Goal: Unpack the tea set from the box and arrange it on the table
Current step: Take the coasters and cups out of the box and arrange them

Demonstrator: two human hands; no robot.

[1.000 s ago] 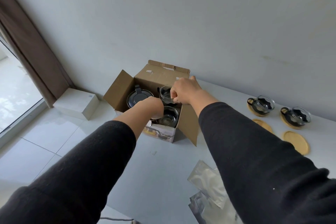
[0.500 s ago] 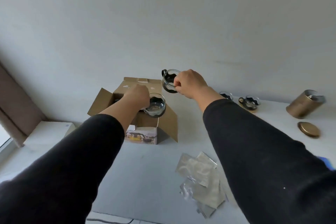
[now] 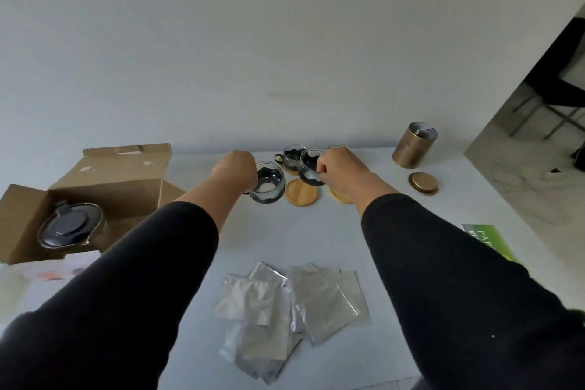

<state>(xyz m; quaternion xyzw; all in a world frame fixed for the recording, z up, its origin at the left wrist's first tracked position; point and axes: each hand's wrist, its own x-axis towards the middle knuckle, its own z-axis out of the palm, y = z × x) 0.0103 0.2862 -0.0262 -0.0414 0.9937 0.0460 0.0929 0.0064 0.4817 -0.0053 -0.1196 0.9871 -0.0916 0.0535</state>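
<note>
Both hands have swung away from the cardboard box (image 3: 104,187) since a moment ago, each carrying a glass cup out over the table (image 3: 332,241), toward the wooden coasters.

Taking the bare coaster (image 3: 302,192) in the middle of the table as the mark: nearest to the person, well on the near side of it, lies a loose heap of silver foil sachets (image 3: 285,307). Off to the right of that heap, a green leaflet (image 3: 489,241) shows at the table's edge.

Just left of the coaster, the left hand (image 3: 235,171) has its fingers curled round the left cup (image 3: 267,185); the handle is hidden behind the hand. The cup looks to hang a little above the table, though I cannot say for sure whether it touches. Just above and right of the coaster, the right hand (image 3: 340,169) pinches the rim side of the right cup (image 3: 310,166), holding it tilted over the gap between the bare coaster and a second coaster (image 3: 340,195), which the wrist partly covers.

Far left of the coaster, the box stands open, its flaps spread, with the teapot (image 3: 71,225) under its dark lid inside.

Behind the coaster, close to the wall, a third cup (image 3: 289,157) sits on its own coaster. Farther right stand a gold tin (image 3: 413,146), open, and its round lid (image 3: 422,182) lying flat just in front of it.
</note>
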